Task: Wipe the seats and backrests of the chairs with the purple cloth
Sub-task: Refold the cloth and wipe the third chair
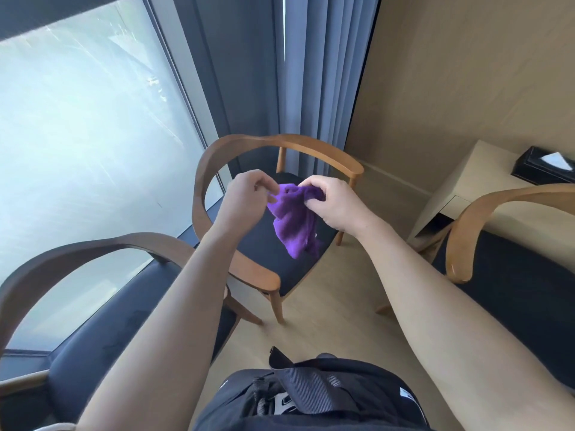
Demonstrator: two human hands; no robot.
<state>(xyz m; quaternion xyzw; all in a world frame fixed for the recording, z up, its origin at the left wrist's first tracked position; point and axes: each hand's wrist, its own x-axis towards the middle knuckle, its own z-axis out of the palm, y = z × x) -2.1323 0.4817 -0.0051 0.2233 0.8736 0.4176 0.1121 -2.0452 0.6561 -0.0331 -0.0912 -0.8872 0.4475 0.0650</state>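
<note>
At my near left stands the left chair [77, 247], a bent-wood armchair with a curved brown backrest and a dark padded seat, and nothing is touching it. My left hand [245, 197] is raised in front of me, its fingers curled and pinching the upper left edge of the purple cloth [294, 222], a small, soft, fleecy rag. The cloth hangs crumpled between my hands, above the dark seat of the middle chair [249, 141], a matching wooden armchair by the grey curtain; it looks clear of the seat. My right hand [334, 203] has its fingers and thumb closed on a bunched part of the cloth's upper right edge. I judge the cloth to be very light and limp, not slippery and in no way fragile. It will sag and fold unless gathered, so I would spread it by its top edge, then wad it into one palm to press flat on the seat. Further right is the right chair [497, 197], of the same make, and behind it a pale bench [466, 169] carrying a black tissue box [544, 166].
</note>
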